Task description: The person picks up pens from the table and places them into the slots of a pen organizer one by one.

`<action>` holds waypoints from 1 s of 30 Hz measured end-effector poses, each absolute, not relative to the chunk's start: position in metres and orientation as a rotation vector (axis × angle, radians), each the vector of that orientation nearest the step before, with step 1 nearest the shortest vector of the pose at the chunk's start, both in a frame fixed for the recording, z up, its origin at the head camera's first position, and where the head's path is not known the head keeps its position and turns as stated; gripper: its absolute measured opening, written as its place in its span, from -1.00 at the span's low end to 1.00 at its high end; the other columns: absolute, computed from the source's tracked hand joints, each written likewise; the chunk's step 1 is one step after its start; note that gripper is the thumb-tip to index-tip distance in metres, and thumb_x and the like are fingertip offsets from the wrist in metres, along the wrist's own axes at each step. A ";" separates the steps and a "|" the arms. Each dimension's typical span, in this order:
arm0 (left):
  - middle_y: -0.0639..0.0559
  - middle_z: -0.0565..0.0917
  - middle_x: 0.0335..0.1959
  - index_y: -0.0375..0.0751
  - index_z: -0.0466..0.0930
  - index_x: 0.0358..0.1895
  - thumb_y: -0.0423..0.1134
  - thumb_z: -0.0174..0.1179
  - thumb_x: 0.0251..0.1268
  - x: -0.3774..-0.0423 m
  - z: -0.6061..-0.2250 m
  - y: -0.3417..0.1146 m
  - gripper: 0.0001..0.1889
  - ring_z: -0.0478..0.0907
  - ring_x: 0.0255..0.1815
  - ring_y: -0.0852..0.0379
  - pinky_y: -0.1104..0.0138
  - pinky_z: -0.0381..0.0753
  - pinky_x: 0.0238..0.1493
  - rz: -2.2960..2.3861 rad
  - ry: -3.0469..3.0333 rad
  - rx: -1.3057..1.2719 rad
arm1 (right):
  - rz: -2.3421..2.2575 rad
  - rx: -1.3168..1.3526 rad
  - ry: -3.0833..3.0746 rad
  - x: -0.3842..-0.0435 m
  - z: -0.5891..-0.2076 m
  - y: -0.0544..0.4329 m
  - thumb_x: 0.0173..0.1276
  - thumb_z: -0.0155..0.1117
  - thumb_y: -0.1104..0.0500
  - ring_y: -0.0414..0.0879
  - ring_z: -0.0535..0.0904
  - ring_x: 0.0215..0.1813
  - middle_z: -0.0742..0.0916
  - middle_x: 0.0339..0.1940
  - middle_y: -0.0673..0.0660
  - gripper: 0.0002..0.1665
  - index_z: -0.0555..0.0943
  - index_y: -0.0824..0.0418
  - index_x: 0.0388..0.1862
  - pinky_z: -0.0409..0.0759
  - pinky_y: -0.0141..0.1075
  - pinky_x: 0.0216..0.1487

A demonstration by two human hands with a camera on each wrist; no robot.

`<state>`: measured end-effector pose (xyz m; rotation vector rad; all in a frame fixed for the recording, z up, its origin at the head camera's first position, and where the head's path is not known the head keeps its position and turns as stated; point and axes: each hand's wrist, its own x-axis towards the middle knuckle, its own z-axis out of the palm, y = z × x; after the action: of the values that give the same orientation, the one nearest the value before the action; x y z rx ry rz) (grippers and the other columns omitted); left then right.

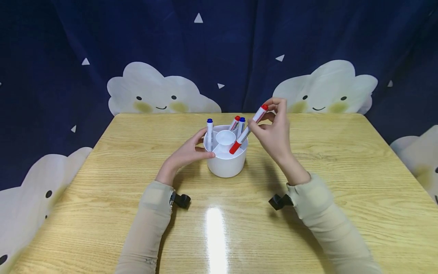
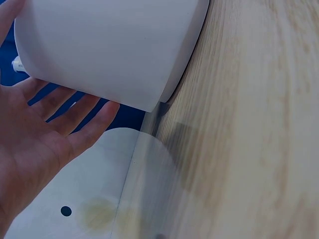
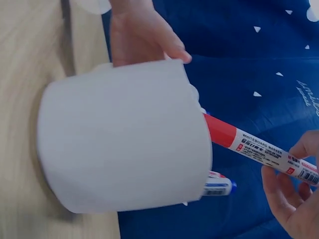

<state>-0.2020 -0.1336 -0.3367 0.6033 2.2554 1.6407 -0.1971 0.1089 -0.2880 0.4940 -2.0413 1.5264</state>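
A round white pen holder (image 1: 226, 167) with a round centre cup and dividers stands on the table. My left hand (image 1: 186, 154) grips its left side, the thumb at the front of the rim and the fingers round the outer wall. My right hand (image 1: 275, 131) pinches a red whiteboard marker (image 3: 259, 149) near its upper end. That marker slants down to the left, its red cap (image 1: 235, 147) over the right front compartment. A blue marker (image 1: 210, 135) stands in the left compartment; another red marker (image 1: 234, 123) and another blue marker (image 1: 241, 127) lean at the back.
The wooden table (image 1: 113, 182) reaches to a dark blue curtain (image 1: 232, 45) with cloud figures behind it. Each sleeve cuff carries a small black camera mount (image 1: 181, 200). Glare lies on the table in front of the holder.
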 end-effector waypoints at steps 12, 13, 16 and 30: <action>-0.04 0.28 0.26 -0.01 0.04 0.40 -0.33 0.28 0.05 -0.201 -0.337 -0.133 -0.17 0.25 0.23 -0.02 0.14 0.40 0.16 1.647 2.252 0.602 | 1.380 0.616 -2.155 -0.189 -0.308 0.099 -0.01 0.42 0.30 -0.09 0.54 -0.31 0.49 -0.27 0.21 -0.51 0.35 0.38 -0.20 0.61 -0.44 -0.44; -0.04 0.29 0.26 -0.01 0.04 0.40 -0.33 0.27 0.05 -0.201 -0.336 -0.133 -0.17 0.25 0.23 -0.02 0.13 0.40 0.16 1.648 2.251 0.604 | 1.368 0.621 -2.165 -0.188 -0.310 0.099 -0.01 0.43 0.28 -0.09 0.54 -0.30 0.49 -0.27 0.21 -0.53 0.36 0.37 -0.21 0.62 -0.41 -0.44; -0.05 0.29 0.25 -0.01 0.04 0.40 -0.32 0.27 0.05 -0.201 -0.336 -0.133 -0.17 0.26 0.22 -0.02 0.12 0.39 0.17 1.647 2.256 0.605 | 1.357 0.636 -2.179 -0.186 -0.315 0.098 -0.01 0.44 0.26 -0.09 0.53 -0.31 0.50 -0.31 0.19 -0.58 0.40 0.36 -0.28 0.63 -0.33 -0.45; 0.02 0.30 0.24 0.10 0.06 0.39 -0.27 0.29 0.05 -0.210 -0.351 -0.136 -0.18 0.27 0.22 0.02 0.18 0.42 0.15 1.637 2.282 0.637 | 1.247 0.719 -2.178 -0.177 -0.324 0.098 0.00 0.42 0.31 -0.09 0.54 -0.40 0.52 -0.45 0.15 -0.76 0.49 0.33 -0.51 0.64 -0.29 -0.38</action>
<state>-0.2096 -0.1355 -0.3506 0.6374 2.2822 1.6373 -0.1767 0.0984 -0.3239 0.7189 -2.1782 1.2473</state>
